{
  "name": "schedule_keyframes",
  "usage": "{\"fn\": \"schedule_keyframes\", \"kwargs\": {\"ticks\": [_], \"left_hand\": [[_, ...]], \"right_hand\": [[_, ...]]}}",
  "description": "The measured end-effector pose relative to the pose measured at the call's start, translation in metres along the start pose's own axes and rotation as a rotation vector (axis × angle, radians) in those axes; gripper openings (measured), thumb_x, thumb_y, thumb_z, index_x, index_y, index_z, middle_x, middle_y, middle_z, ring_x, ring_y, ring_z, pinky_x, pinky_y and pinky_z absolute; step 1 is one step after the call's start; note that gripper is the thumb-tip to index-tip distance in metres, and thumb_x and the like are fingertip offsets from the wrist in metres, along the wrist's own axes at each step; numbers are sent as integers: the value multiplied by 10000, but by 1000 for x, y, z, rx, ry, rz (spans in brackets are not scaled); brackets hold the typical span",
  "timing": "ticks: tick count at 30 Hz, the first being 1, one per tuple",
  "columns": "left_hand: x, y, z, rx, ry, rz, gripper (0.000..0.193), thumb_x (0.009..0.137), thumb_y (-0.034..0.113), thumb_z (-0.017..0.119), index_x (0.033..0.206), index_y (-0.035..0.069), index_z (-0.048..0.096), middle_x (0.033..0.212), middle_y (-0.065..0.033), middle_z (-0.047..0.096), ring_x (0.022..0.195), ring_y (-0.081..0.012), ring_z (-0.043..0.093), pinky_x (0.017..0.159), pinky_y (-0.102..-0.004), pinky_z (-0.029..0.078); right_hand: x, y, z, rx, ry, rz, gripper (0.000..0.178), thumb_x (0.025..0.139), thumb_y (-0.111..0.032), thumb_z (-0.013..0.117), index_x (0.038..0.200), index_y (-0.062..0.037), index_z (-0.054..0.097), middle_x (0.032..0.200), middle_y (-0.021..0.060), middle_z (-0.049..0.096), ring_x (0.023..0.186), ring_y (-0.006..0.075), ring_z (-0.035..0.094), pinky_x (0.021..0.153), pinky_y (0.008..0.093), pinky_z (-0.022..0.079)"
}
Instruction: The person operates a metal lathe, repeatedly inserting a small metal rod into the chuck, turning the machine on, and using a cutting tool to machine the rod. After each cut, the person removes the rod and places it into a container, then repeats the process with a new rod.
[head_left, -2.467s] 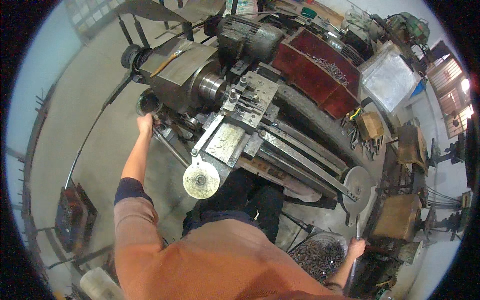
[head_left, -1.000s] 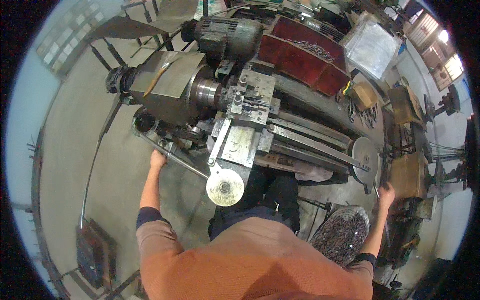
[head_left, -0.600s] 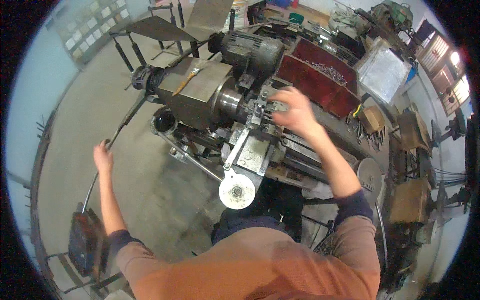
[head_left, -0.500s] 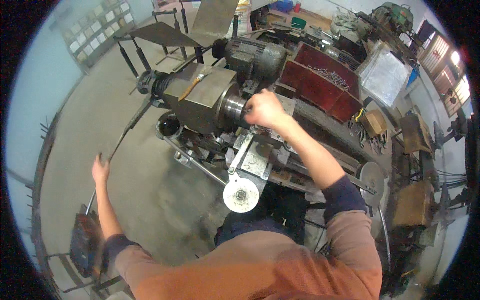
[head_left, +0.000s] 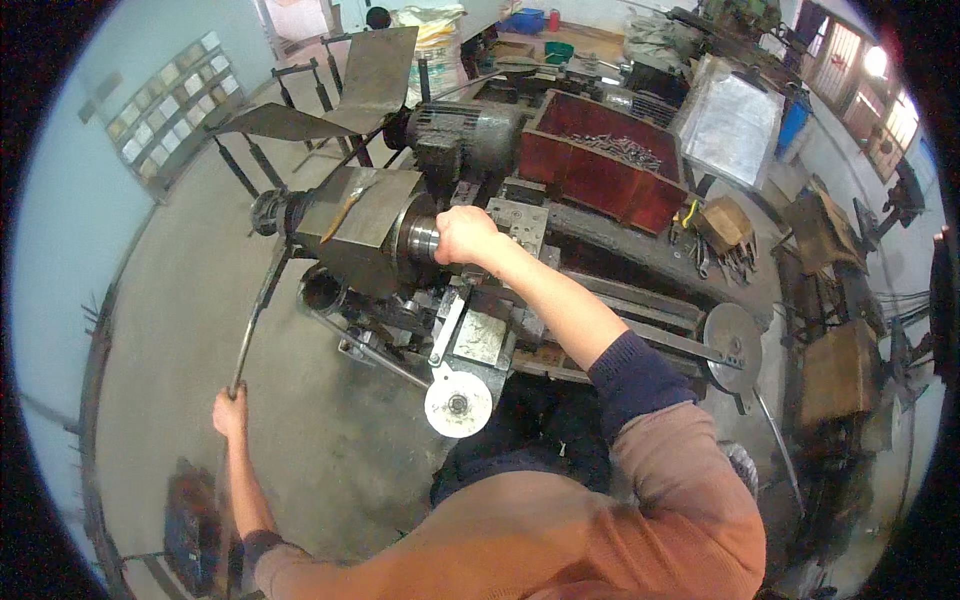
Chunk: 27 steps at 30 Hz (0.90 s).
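My left hand (head_left: 231,411) is closed around a long metal lever (head_left: 257,317), which runs up to the left end of the lathe's headstock (head_left: 343,222). My right hand (head_left: 466,236) is closed right at the front of the shiny spindle nose (head_left: 423,240); whatever its fingers hold is hidden behind them. A brush with a wooden handle (head_left: 343,216) lies on top of the headstock. Below my right forearm sits the cross slide with its round, pale handwheel (head_left: 459,402).
Behind the lathe bed are a dark motor (head_left: 468,133) and a red bin (head_left: 600,195) holding small metal parts. To the right stand a small cardboard box (head_left: 726,222), hand tools and a larger wheel (head_left: 733,347). A dark red box (head_left: 190,525) is low at left.
The view has shifted, moving the lathe left in the picture. Relative to the headstock, my left hand and the lever have swung inward, toward my body. My right hand stays at the spindle nose.
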<state>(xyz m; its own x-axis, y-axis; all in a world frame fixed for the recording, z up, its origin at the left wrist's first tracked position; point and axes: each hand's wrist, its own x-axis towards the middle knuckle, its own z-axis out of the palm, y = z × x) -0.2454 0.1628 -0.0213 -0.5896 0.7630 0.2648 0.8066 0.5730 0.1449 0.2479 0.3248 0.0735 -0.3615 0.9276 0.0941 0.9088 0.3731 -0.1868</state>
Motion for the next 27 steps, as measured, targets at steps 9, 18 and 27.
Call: {"fn": "schedule_keyframes", "kwargs": {"ticks": [9,18,27], "left_hand": [[-67,54,-20,11,-50,-36,408,729,440,603,761,34,588,789,-164,623,769,-362,603,680,-440,470],[-12,42,-31,-135,-371,397,285,688,237,668,787,-12,570,708,-166,604,691,-313,603,627,-407,470],[19,52,18,-828,-574,279,157,638,-34,520,782,-72,571,553,-76,512,451,-169,551,415,-301,489]], "right_hand": [[-3,-2,5,-32,2,-9,279,533,-208,640,743,-25,667,761,177,639,734,308,633,695,366,512],[-111,72,-25,239,563,-287,205,532,-147,635,722,-74,665,746,71,610,751,262,519,667,357,457],[-119,181,-92,-200,637,315,412,564,-187,641,965,-94,662,1060,172,578,881,331,543,838,407,443]]}}
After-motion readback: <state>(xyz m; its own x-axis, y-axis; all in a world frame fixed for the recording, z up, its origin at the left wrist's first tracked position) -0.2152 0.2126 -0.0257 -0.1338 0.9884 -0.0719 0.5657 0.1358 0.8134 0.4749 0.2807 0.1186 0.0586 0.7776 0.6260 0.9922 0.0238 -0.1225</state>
